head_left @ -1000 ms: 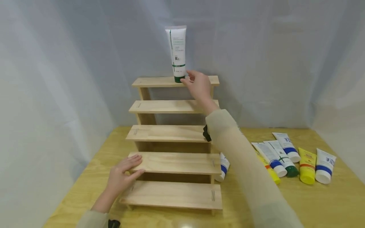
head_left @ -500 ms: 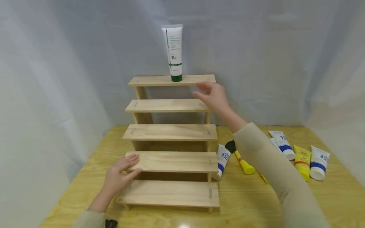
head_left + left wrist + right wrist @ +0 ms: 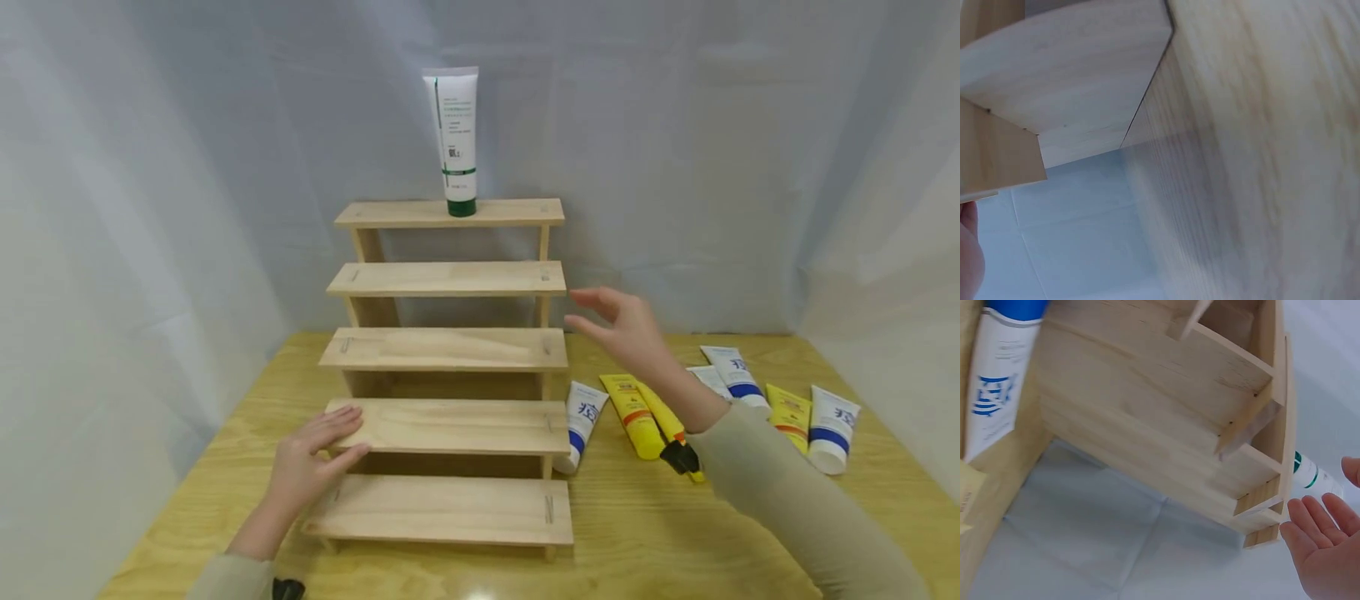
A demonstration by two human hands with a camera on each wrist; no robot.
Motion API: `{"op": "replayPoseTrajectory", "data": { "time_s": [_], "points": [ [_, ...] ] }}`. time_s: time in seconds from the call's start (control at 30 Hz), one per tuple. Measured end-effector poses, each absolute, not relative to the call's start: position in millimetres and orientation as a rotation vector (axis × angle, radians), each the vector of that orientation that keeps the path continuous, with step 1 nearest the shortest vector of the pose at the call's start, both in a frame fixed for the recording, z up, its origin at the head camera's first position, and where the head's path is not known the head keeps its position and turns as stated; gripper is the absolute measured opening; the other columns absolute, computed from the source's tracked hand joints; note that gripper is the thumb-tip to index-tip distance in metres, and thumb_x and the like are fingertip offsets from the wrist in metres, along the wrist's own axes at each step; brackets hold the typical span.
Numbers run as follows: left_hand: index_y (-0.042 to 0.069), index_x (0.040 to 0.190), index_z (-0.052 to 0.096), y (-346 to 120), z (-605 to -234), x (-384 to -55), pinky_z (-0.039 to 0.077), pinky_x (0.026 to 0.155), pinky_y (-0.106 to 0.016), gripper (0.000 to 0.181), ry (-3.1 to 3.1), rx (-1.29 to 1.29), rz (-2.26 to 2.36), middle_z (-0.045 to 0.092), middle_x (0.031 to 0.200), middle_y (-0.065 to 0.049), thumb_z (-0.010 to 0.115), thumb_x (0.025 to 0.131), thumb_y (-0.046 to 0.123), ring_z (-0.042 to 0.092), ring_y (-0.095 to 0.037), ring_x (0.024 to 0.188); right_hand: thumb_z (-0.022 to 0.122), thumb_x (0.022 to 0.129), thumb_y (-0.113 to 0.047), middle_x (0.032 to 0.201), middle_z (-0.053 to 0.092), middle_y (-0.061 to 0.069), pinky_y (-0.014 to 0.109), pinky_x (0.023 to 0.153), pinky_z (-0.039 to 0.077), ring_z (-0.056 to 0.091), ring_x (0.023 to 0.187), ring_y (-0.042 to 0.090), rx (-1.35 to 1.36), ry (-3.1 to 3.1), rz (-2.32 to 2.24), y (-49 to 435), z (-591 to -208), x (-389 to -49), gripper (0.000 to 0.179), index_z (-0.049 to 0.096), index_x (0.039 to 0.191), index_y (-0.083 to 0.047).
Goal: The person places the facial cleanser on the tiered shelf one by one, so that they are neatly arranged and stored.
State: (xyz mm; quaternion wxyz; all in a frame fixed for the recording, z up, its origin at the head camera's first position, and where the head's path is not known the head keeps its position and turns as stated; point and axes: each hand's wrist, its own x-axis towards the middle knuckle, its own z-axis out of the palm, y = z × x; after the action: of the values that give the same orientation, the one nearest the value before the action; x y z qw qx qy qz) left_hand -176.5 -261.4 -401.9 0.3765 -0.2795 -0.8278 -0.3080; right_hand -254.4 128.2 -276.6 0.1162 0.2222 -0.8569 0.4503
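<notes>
A white tube with a green cap [image 3: 457, 125] stands upright, cap down, on the top shelf of a five-step wooden display rack [image 3: 450, 425]. My left hand [image 3: 309, 454] rests on the left end of the second shelf from the bottom, fingers lying on top and thumb along the front edge. Off the rack's right side, level with the upper shelves, my right hand [image 3: 626, 329] is in the air holding nothing, its thumb and fingers apart. In the right wrist view the green-capped tube [image 3: 1310, 475] shows beyond the fingertips.
On the table right of the rack lie a white-and-blue tube [image 3: 583, 421], a yellow tube [image 3: 633, 417] with another against it, and more yellow and white tubes [image 3: 834, 425] farther right. The right forearm partly covers some. A pale curtain [image 3: 675, 167] hangs behind.
My right hand has let go of the green-capped tube, leaving it standing on the top shelf, and moved down and right. The left hand has stayed on its shelf.
</notes>
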Motion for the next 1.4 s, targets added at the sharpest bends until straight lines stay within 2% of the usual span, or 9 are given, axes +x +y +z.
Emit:
{"op": "replayPoseTrajectory", "data": {
  "time_s": [0.47, 0.67, 1.17, 1.27, 1.4],
  "points": [
    [0.000, 0.090, 0.067, -262, -399, -177, 0.031, 0.099, -0.020, 0.035, -2.108, -0.728, -0.784, 0.063, 0.098, -0.016, 0.075, 0.067, 0.025, 0.052, -0.004, 0.103, 0.061, 0.084, -0.025, 0.114, 0.057, 0.016, 0.046, 0.091, 0.042, 0.051, 0.106, 0.031, 0.557, -2.620, 1.174, 162, -322, -234, 0.039, 0.055, 0.114, -0.001],
    [0.000, 0.090, 0.067, -263, -401, -177, 0.031, 0.099, -0.020, 0.038, -2.102, -0.732, -0.790, 0.063, 0.097, -0.016, 0.072, 0.071, 0.033, 0.051, -0.002, 0.103, 0.062, 0.084, -0.021, 0.111, 0.058, 0.017, 0.047, 0.087, 0.044, 0.053, 0.103, 0.032, 0.544, -2.654, 1.149, 167, -342, -229, 0.036, 0.055, 0.113, 0.000],
    [0.002, 0.091, 0.068, -263, -403, -177, 0.034, 0.098, -0.023, 0.036, -2.127, -0.719, -0.772, 0.063, 0.098, -0.016, 0.073, 0.070, 0.031, 0.050, 0.000, 0.104, 0.064, 0.082, -0.021, 0.103, 0.061, 0.018, 0.043, 0.080, 0.049, 0.056, 0.095, 0.032, 0.531, -2.760, 1.145, 172, -377, -221, 0.035, 0.059, 0.106, 0.004],
    [0.001, 0.091, 0.068, -263, -403, -177, 0.034, 0.098, -0.023, 0.036, -2.117, -0.725, -0.767, 0.063, 0.099, -0.015, 0.075, 0.067, 0.028, 0.051, -0.003, 0.103, 0.064, 0.082, -0.019, 0.102, 0.061, 0.018, 0.042, 0.081, 0.049, 0.057, 0.095, 0.030, 0.522, -2.777, 1.176, 172, -383, -220, 0.034, 0.059, 0.106, 0.005],
    [0.000, 0.090, 0.068, -261, -402, -177, 0.033, 0.098, -0.021, 0.036, -2.102, -0.735, -0.763, 0.063, 0.099, -0.015, 0.077, 0.064, 0.023, 0.053, -0.006, 0.103, 0.064, 0.081, -0.015, 0.099, 0.062, 0.017, 0.038, 0.076, 0.051, 0.059, 0.089, 0.027, 0.479, -2.803, 1.253, 169, -390, -219, 0.032, 0.058, 0.105, 0.006]
  ]
}}
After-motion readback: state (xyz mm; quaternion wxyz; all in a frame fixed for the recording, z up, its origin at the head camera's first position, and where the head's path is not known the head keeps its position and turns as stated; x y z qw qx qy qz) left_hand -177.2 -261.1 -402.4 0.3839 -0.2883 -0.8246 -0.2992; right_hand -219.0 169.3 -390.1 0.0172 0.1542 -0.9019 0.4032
